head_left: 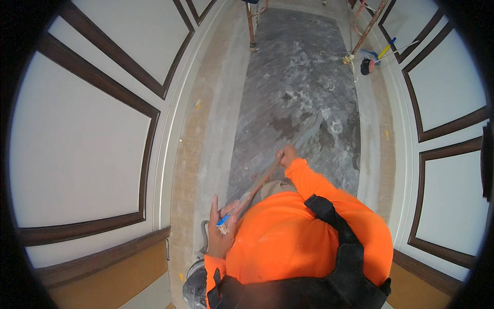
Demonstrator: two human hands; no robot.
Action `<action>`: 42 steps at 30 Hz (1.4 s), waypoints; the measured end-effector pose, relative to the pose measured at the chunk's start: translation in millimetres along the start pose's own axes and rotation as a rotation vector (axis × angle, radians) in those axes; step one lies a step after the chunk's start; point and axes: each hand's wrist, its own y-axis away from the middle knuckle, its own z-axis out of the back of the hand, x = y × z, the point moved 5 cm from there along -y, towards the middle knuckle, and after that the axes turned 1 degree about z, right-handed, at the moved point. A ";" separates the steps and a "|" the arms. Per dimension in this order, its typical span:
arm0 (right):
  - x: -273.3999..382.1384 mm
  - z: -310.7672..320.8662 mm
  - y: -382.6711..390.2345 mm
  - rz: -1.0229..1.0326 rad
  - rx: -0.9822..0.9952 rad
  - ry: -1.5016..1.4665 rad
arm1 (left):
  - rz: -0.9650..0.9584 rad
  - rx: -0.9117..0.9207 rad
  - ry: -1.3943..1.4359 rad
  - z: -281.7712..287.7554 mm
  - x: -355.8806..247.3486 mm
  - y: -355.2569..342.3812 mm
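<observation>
My right hand (288, 155) is closed around a long, thin pole (265, 177) in front of my body. The pole slants from beside my left hand up to the right. Beyond the right hand its far part looks greyish and blurred, and its tip is hard to make out against the floor. Low at the left, my left hand (221, 239) has its index finger stretched out. A small blue-and-white packet (223, 223) is held against its palm. The pole's near end passes close to those fingers; whether they touch it, I cannot tell.
Dark grey floor (288, 67) with whitish dusty smears runs ahead between pale borders. White panels (87, 139) with dark wood trim line both sides. Scaffold legs (251, 31) stand far ahead. A brush-like tool (367, 66) lies at the right wall. A grey hose (205, 234) curves by my left hand.
</observation>
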 end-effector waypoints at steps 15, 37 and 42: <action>-8.3 -7.1 -37.0 -0.033 -0.057 -0.003 | -0.028 -0.164 0.021 10.9 8.7 -3.4; -60.6 -2.2 42.2 -0.101 0.041 0.134 | -0.096 -0.387 -0.061 50.9 -26.3 37.5; -108.6 5.8 73.7 -0.237 0.149 0.517 | -0.142 -0.495 -0.008 86.7 -52.5 63.0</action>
